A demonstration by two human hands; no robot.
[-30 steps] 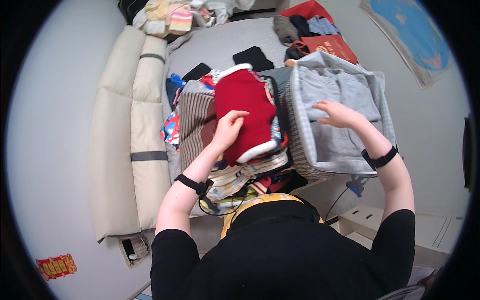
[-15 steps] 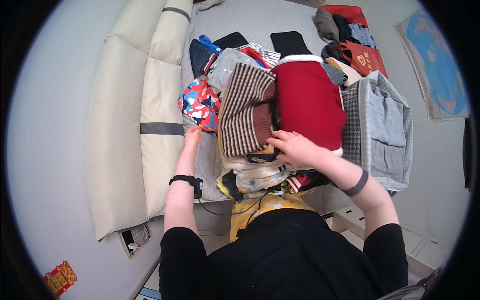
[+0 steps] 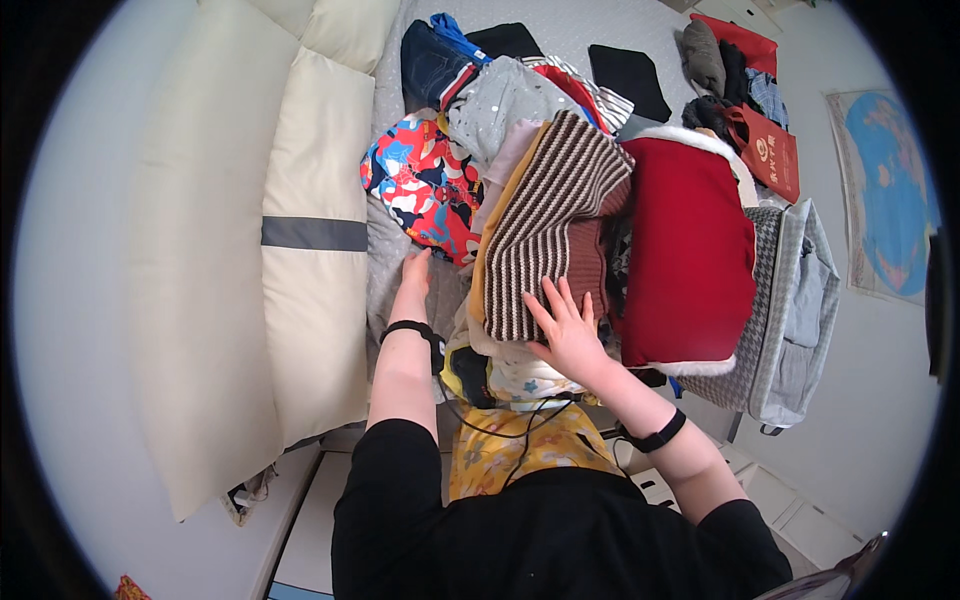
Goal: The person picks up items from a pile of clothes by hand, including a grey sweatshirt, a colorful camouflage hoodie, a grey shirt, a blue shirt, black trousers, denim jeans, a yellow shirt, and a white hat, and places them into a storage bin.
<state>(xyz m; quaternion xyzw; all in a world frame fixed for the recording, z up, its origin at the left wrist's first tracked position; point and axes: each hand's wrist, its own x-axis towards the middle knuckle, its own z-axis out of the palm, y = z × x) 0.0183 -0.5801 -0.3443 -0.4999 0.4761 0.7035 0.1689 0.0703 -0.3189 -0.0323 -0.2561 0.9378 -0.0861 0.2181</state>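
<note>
My right hand lies on the brown-and-cream striped knit sweater, its fingers spread over the stripes and ribbed brown part. The sweater tops a stack of folded clothes, with a mustard layer showing along its left side. My left hand is seen edge-on at the lower edge of a red, blue and white patterned garment. Its fingers look stretched out, and I make out nothing held in them. Right of the sweater is a dark red garment with white fleecy trim.
A grey checked fabric bin with folded clothes stands at the right. Beyond it are a red paper bag and a red container. A grey dotted garment and jeans lie behind. Cream padded cushions line the left.
The view has shifted. My right hand has gone from the sweater's lower edge to spread across it. The gap between the sweater and the dark red garment looks wider. My left hand stays beside the patterned garment.
</note>
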